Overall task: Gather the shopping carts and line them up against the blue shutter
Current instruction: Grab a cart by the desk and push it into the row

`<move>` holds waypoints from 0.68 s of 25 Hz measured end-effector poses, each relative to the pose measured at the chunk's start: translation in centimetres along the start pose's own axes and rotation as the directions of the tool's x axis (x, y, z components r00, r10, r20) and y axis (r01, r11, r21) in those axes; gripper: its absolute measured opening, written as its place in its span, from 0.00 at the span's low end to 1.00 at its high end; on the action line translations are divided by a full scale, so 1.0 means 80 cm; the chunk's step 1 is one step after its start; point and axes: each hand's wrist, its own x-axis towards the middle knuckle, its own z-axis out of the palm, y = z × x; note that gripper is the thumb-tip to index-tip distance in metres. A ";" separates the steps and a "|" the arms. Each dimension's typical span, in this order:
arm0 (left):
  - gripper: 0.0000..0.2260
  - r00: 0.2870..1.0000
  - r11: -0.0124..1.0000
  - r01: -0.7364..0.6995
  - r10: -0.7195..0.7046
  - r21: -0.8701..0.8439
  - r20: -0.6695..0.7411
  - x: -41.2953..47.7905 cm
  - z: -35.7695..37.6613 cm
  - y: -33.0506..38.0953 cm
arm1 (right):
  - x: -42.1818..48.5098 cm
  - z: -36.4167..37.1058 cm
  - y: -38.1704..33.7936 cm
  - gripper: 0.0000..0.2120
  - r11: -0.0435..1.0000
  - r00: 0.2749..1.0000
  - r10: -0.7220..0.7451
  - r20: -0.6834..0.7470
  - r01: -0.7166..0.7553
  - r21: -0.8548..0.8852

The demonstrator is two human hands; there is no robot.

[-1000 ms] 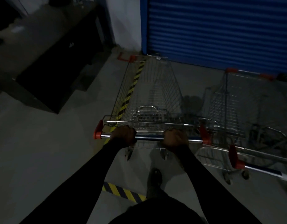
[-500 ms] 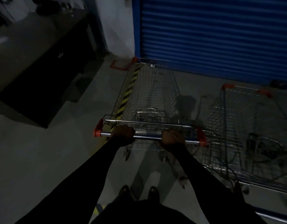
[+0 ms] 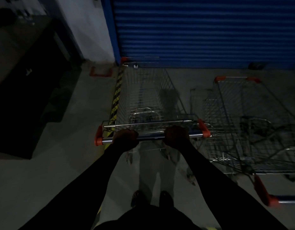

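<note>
The left hand (image 3: 125, 138) and right hand (image 3: 176, 136) wrap their fingers round the handle (image 3: 151, 138) of a cart (image 3: 143, 90) fronting the shutter (image 3: 201, 30), a 2nd cart (image 3: 243, 122) farther right.

Nothing legible: no text, brand or number could be read in the dim, blurred scene. A small pale tag (image 3: 135, 66) on the front rim of the shopping cart (image 3: 143, 90), upper middle of the frame, was too small to make out. The floor (image 3: 68, 146) carried only a wordless black-and-yellow hazard stripe (image 3: 117, 87) and a red bracket outline (image 3: 100, 73).
</note>
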 end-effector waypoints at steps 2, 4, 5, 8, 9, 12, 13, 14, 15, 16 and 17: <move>0.12 0.999 0.999 -0.034 0.033 0.040 0.034 -0.002 -0.003 -0.001 | -0.003 0.003 -0.004 0.17 1.000 1.000 0.017 0.022 -0.017 -0.003; 0.14 0.998 0.994 -0.061 0.061 0.090 0.000 -0.009 -0.004 -0.002 | -0.011 0.006 -0.010 0.17 0.999 0.999 0.037 0.023 -0.037 0.002; 0.14 0.997 0.995 -0.063 0.067 0.079 -0.040 -0.014 -0.001 -0.003 | -0.017 0.006 -0.014 0.17 0.999 0.999 0.045 0.010 -0.045 0.002; 0.14 0.987 0.996 -0.090 0.093 0.026 -0.128 -0.032 0.012 -0.007 | -0.037 0.010 -0.026 0.15 0.995 0.995 0.083 0.051 -0.086 0.050; 0.14 0.983 0.995 -0.096 0.101 0.039 -0.155 -0.041 0.011 -0.005 | -0.046 0.013 -0.030 0.14 0.994 0.994 0.088 0.071 -0.092 0.059; 0.12 0.979 0.992 -0.109 0.117 0.057 -0.168 -0.067 0.009 0.010 | -0.083 0.025 -0.035 0.16 0.996 0.995 0.082 0.059 -0.085 0.040; 0.12 0.976 0.991 -0.113 0.124 0.070 -0.182 -0.077 0.010 0.018 | -0.096 0.028 -0.035 0.17 0.996 0.995 0.082 0.063 -0.084 0.032; 0.12 0.979 0.991 -0.113 0.124 0.074 -0.163 -0.087 0.010 0.026 | -0.108 0.030 -0.033 0.17 0.996 0.994 0.080 0.072 -0.083 0.031; 0.12 0.985 0.991 -0.124 0.130 0.056 -0.110 -0.097 0.010 0.034 | -0.120 0.031 -0.031 0.17 0.996 0.994 0.079 0.079 -0.081 0.032; 0.11 0.994 0.994 -0.108 0.109 0.025 -0.029 -0.106 0.008 0.044 | -0.133 0.033 -0.029 0.17 0.996 0.994 0.075 0.084 -0.079 0.038; 0.11 0.996 0.996 -0.091 0.091 0.017 -0.006 -0.116 0.008 0.051 | -0.146 0.034 -0.029 0.17 0.997 0.995 0.067 0.079 -0.070 0.041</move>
